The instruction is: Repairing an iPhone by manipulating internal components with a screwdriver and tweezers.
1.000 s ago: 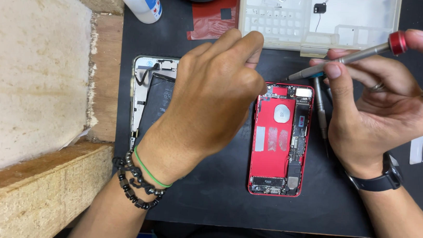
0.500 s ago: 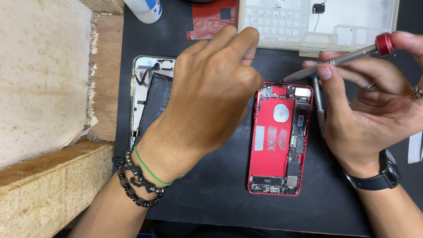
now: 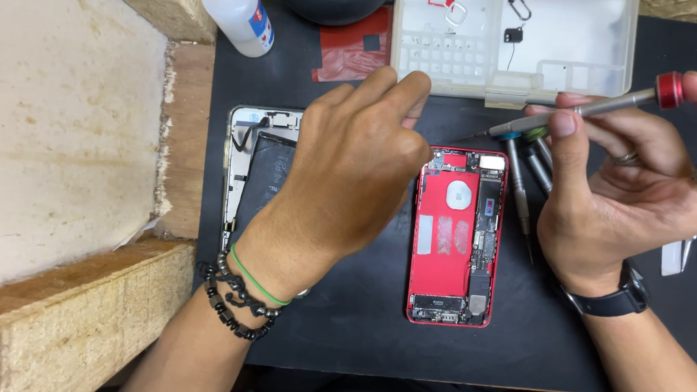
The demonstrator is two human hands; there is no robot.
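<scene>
Screwdriver [image 3: 583, 109] with a red cap sits clamped in my right hand [image 3: 635, 195], upper right of frame, tip aimed toward the opened red phone [image 3: 456, 237] at centre on the black bench mat [image 3: 357, 332]. My left hand [image 3: 350, 172] hovers beside it, fingers pinched together, holding nothing I can see.

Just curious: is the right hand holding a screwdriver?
Yes, the right hand grips a grey screwdriver with a red cap, above the opened red phone.

Phone repair bench: opened phone [image 3: 456, 237], screwdrivers [image 3: 524, 181], parts tray [image 3: 603, 42]
</scene>
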